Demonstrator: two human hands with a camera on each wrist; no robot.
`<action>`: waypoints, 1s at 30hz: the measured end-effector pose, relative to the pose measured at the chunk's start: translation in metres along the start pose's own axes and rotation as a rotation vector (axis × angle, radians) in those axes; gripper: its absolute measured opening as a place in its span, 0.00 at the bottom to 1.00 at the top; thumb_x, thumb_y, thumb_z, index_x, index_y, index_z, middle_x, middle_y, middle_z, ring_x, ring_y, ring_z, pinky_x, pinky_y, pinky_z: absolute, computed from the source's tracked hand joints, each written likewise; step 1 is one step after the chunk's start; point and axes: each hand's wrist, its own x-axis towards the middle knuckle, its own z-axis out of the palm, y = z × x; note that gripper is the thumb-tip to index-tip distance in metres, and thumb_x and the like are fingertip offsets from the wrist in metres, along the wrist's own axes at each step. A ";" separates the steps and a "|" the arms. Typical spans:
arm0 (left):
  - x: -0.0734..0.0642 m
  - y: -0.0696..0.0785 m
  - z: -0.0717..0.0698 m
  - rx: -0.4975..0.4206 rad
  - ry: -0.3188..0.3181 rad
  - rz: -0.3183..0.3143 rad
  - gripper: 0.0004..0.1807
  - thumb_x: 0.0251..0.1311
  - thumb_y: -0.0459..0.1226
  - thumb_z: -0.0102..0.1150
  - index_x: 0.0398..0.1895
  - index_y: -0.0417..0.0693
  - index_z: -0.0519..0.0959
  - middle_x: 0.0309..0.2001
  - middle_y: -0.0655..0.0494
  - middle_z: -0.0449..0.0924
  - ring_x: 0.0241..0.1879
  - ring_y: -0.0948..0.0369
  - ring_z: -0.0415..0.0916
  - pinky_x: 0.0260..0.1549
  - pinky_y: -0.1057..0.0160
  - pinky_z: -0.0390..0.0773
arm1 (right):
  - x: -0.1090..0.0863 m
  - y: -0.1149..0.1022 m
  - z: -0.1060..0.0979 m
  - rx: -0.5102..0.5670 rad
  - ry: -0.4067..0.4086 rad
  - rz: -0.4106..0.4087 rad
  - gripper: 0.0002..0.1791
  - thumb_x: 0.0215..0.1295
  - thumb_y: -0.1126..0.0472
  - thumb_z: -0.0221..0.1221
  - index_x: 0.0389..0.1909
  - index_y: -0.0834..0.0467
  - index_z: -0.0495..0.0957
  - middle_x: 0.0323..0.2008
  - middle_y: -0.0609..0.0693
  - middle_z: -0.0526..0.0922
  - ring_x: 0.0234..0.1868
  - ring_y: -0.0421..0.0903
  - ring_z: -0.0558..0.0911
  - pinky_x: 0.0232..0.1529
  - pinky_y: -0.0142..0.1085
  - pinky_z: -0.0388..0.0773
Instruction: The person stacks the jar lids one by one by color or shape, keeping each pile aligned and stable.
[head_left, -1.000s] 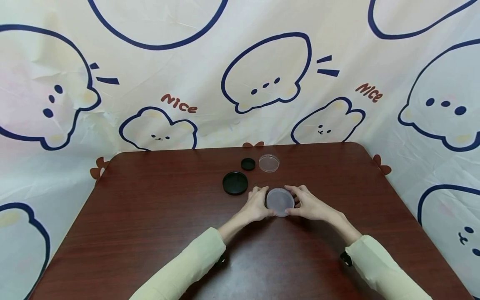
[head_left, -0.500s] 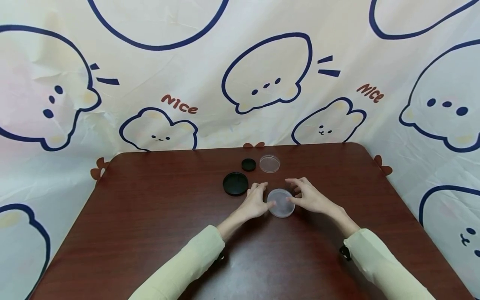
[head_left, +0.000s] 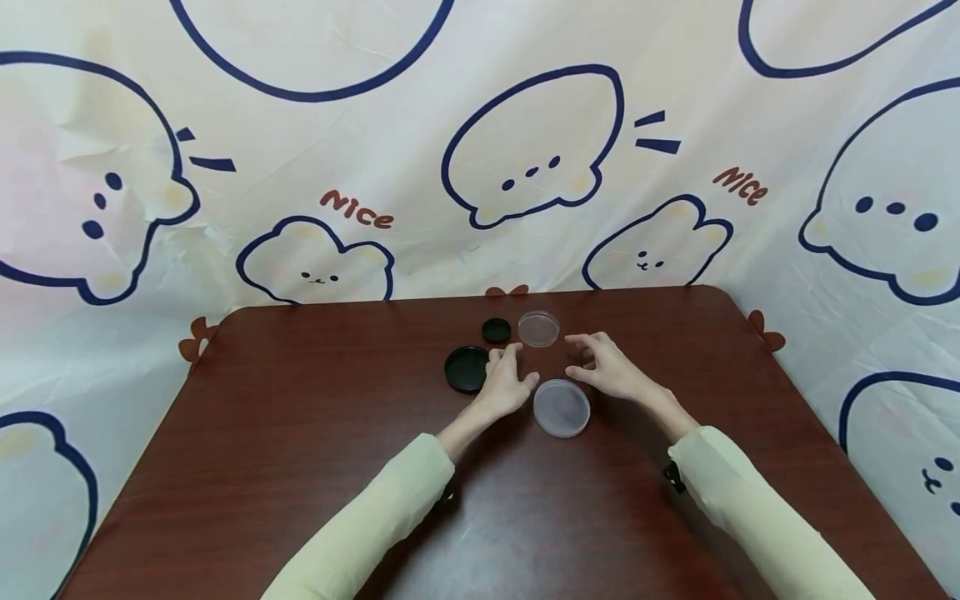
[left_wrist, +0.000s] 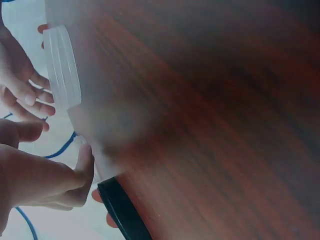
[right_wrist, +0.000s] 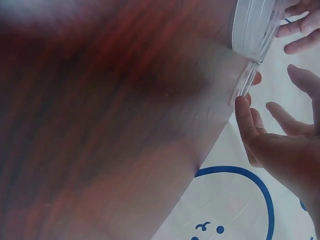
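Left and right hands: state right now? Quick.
Left hand: open, holding nothing, near the large black dish.
Right hand: open, holding nothing, past the frosted round container.

On the table before you, the near dish lay closest, the large disc farther off to its left, and behind them the small disc with the far dish just to its right. Your left hand was between the large disc and the near dish, covering part of the disc's right rim from view, while your right hand was across from it, beyond the near dish and to its right, and nearer to you than the far dish. A cloth backdrop hung behind the table and along its left and right sides.
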 end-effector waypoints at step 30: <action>0.055 0.001 0.021 0.140 0.074 -0.082 0.39 0.58 0.29 0.64 0.71 0.35 0.57 0.62 0.33 0.54 0.58 0.40 0.58 0.51 0.51 0.71 | 0.088 0.032 -0.006 0.041 -0.185 0.029 0.42 0.59 0.71 0.65 0.72 0.69 0.53 0.67 0.68 0.49 0.62 0.65 0.65 0.58 0.50 0.69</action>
